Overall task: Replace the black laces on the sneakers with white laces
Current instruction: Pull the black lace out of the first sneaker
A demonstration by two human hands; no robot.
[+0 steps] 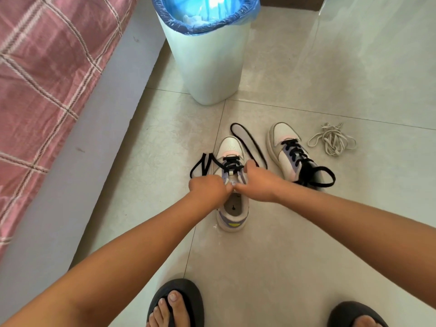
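1. Pale tiled floor [306, 232] carries both sneakers, toes pointing away from the person; neither yet has white lacing.
2. Near sneaker [232, 208]: black lace [232, 164] partly unthreaded, upper eyelets bare, loose ends trailing left and right.
3. Far sneaker [286, 149]: fully black-laced, untouched, well apart from both hands.
4. White laces [332, 141]: unused bundle, far right.
5. Left hand [208, 188] and right hand [258, 182] are both curled over the near sneaker's tongue, apparently pinching lace; exact hold hidden.
6. Judgement: early stage, removal under way.
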